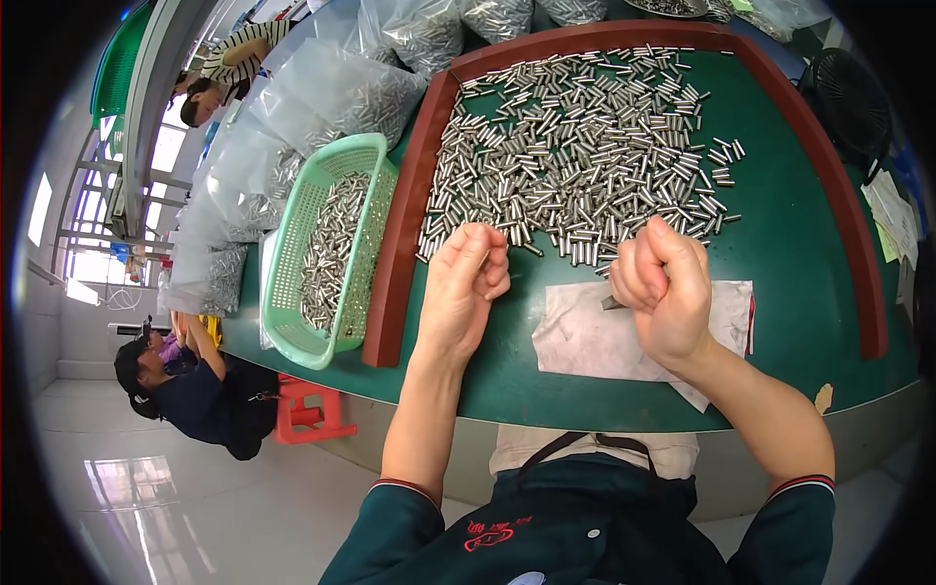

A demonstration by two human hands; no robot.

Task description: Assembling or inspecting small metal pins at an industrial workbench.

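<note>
- Metal pins (575, 146), short, cylindrical: a broad loose spread on the green bench (799, 312), inside a dark red rail (409, 214).
- Left hand (466, 273): loosely curled at the spread's near edge; contents, if any, cannot be told.
- Right hand (665, 291): curled, above a stained pale cloth (575, 336); a small grey piece (611, 303) shows by its fingers, gripped or merely beneath, cannot tell.
- Mint-green basket (302, 353), perforated: part-filled with pins, left of the rail.
- Clear bags (361, 97), several, holding metal pieces, behind the basket.
- Progress, by judgement: much handling remains, the spread being large; which pins are finished is unclear.
- Writing: red emblem (487, 536) with lettering on the dark shirt; papers (889, 214) at right, illegible.
</note>
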